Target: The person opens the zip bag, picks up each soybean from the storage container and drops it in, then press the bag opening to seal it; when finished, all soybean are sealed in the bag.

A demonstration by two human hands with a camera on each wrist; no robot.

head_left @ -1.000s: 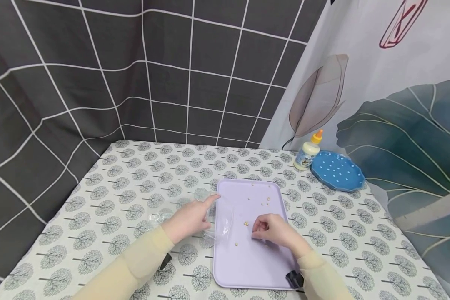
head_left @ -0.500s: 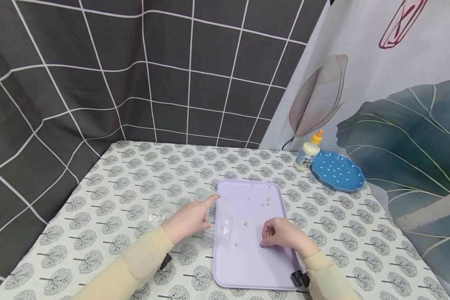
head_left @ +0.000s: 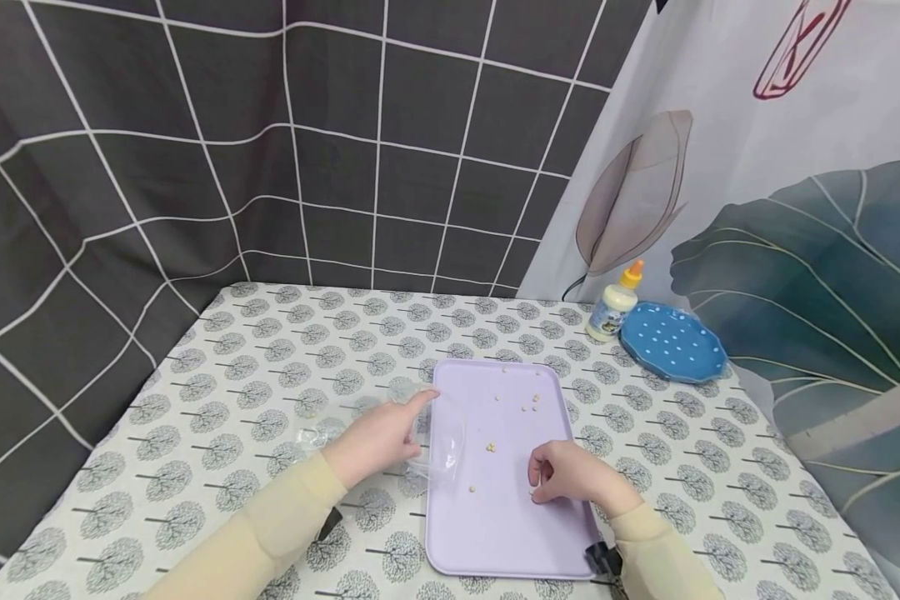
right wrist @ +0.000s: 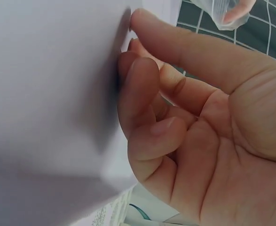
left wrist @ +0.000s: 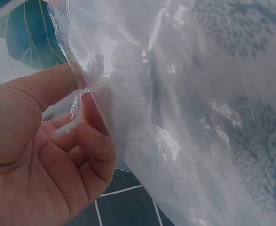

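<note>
A clear plastic bag (left wrist: 199,117) fills much of the left wrist view. My left hand (head_left: 375,437) grips its edge, with the thumb on one side and curled fingers on the other. The bag overlaps the left rim of a lilac tray (head_left: 495,537). Over the tray's right half, my right hand (head_left: 566,475) has curled fingers, its fingertips right at the surface. In the right wrist view its thumb (right wrist: 175,40) is near the index finger; I cannot tell whether a bean is between them. Small yellow beans (head_left: 491,448) cluster left of that hand, and a single bean (head_left: 472,489) lies nearer me.
Several more beans (head_left: 535,399) are scattered over the tray's far part. At the back right stand a glue bottle (head_left: 612,312) with an orange tip and a blue dotted plate (head_left: 672,342). The tablecloth (head_left: 270,367) has a tree print; a dark curtain (head_left: 330,150) hangs behind.
My right hand has moved right and slightly toward me over the tray, covering the spot where a bean lay. The left hand and the bag have stayed put.
</note>
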